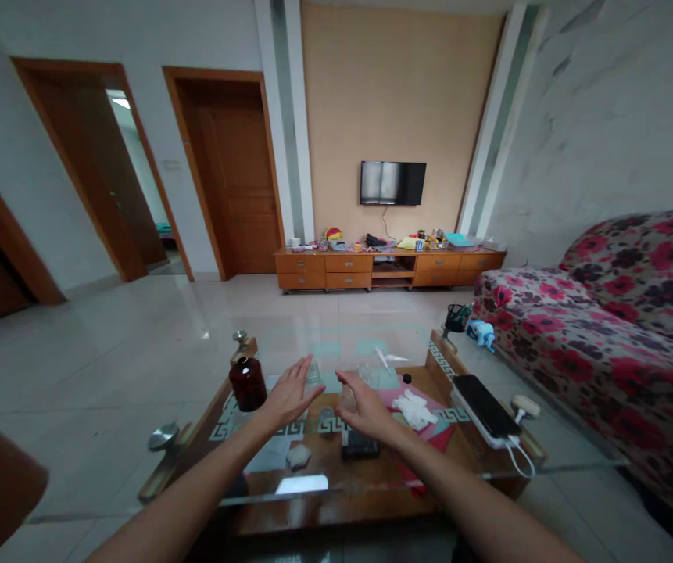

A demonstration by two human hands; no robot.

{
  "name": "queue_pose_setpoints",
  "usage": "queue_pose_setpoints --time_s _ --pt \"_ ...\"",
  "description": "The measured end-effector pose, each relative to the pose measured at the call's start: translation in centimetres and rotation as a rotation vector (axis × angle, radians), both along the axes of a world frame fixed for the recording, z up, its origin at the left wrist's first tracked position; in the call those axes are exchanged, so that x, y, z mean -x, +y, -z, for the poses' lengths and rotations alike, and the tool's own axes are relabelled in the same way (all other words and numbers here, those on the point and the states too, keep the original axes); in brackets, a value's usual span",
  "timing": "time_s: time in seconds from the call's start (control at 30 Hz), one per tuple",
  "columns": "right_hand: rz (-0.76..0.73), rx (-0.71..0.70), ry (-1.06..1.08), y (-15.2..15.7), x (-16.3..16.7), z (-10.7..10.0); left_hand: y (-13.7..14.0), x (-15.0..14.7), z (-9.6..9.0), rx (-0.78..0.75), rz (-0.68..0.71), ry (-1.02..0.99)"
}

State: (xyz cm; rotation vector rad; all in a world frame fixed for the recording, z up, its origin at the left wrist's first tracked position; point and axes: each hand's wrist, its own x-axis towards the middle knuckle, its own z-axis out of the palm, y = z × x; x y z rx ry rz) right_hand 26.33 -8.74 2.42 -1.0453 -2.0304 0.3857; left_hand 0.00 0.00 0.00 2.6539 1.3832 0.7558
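Note:
My left hand (290, 396) is over the glass-topped coffee table (365, 486), fingers stretched and thumb apart, with nothing in it. Facing it across a small gap, my right hand (365, 408) is also open, its fingers pointing inward. A brown glass bottle (248, 386) stands upright left of my left hand. Some clear glassware (313, 374) shows just beyond the left fingers, partly hidden. Right of my right hand lie a crumpled white tissue (414, 410) and a small black cap (407, 378). A white pointed piece (383, 358) is farther back.
A black phone (485, 405) with a white cable lies at the table's right side. Below the glass are a black object (359, 446) and a whitish lump (298, 457). A flowered sofa (623, 313) stands right; a cluttered TV cabinet (348, 270) is against the far wall.

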Motion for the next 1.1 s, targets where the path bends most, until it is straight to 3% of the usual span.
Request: queue_pose_setpoints --time_s 0.17,0.37,0.53,0.7,0.83,0.93,1.03,1.1 --pt "-0.006 -0.075 -0.081 1.2 0.9 -0.2 -2.4 -0.9 -0.7 0.085 0.137 -0.025" --pt "0.004 -0.077 -0.341 2.3 1.0 -0.8 -4.5 -0.8 -2.5 0.176 0.270 -0.009" --pt "0.021 -0.077 -0.440 2.6 1.7 -0.9 -5.4 1.2 -5.8 -0.024 0.281 0.029" --pt "0.016 -0.049 -0.442 2.1 3.0 -1.2 -5.5 6.0 -8.1 -0.258 0.030 -0.064" --pt "0.014 0.105 -0.241 2.1 3.9 0.2 -4.6 10.3 -6.7 -0.295 -0.227 -0.259" --pt "0.003 0.228 -0.009 2.0 4.3 1.3 -3.5 12.2 -4.3 -0.128 -0.368 -0.446" --pt "0.027 0.333 0.167 1.5 4.4 1.6 -2.4 12.7 -2.1 0.097 -0.370 -0.615" --pt "0.036 0.388 0.231 1.0 4.4 1.4 -1.8 12.5 -1.5 0.154 -0.345 -0.693"
